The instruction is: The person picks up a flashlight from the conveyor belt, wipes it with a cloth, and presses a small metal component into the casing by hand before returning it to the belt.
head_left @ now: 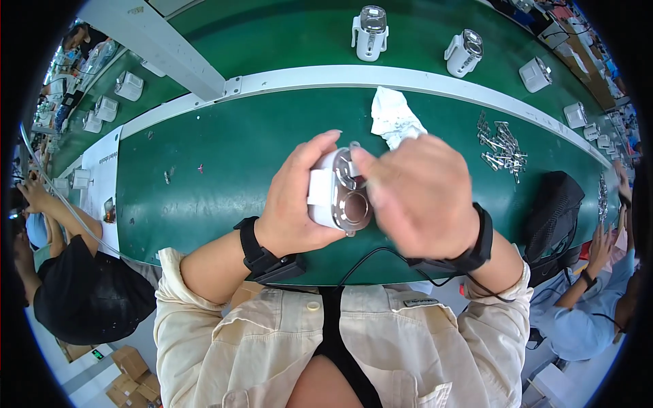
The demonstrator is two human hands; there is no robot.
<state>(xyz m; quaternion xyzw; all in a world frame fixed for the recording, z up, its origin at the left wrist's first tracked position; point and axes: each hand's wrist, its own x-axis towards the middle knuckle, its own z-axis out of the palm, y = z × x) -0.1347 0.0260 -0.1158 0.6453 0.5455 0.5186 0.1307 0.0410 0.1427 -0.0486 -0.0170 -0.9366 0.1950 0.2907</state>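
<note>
My left hand [292, 197] is wrapped round a white device [325, 194] above the green table. Two round lens-like windows under a glossy clear front make it look like a camera unit. My right hand [425, 194] is at the device's right side, its fingers curled and smeared by motion. The thumb is beside the upper round window; what the fingers pinch, if anything, is hidden. Just beyond the right hand lies a crumpled white cloth or tissue [394, 115].
A pile of small metal parts [503, 149] lies to the right, near a black bag [554, 211]. Similar white units [371, 41] stand past the white rail [299, 78]. A black cable [371, 255] runs along the near edge. Other people sit on both sides.
</note>
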